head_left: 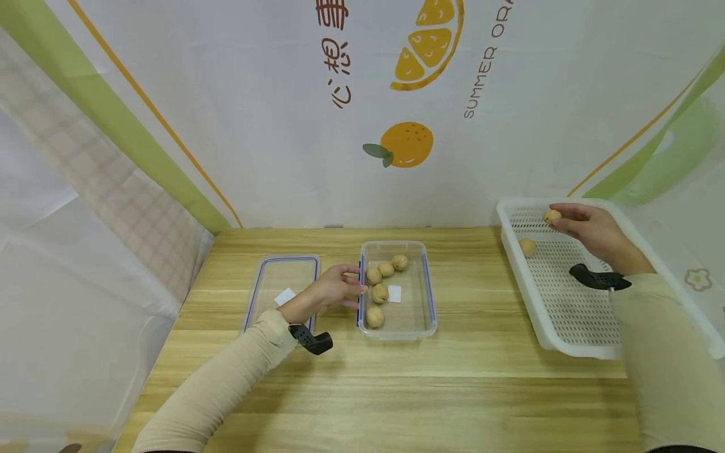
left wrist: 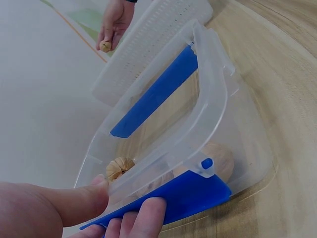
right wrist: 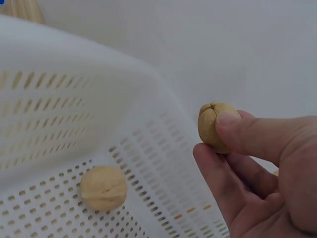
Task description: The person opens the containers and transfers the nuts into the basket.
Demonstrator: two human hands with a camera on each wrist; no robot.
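Note:
My right hand (head_left: 595,229) pinches a walnut (right wrist: 214,126) between thumb and fingers, above the far end of a white perforated plastic basket (head_left: 535,308). Another walnut (right wrist: 104,188) lies on the basket floor near its corner. On the table, my left hand (head_left: 338,286) holds the left side of a clear plastic box (head_left: 413,321). The left wrist view has its thumb (left wrist: 91,201) at the rim and its fingers against a blue latch flap (left wrist: 198,196). Several walnuts (head_left: 379,293) sit inside that box, mostly along its left side, beside a white square label (head_left: 394,294).
A clear lid (head_left: 272,277) with a blue seal lies left of the box, partly under my left forearm. The wooden table (head_left: 396,402) meets a printed white curtain (head_left: 255,126) at the back. Wooden tabletop separates box and basket.

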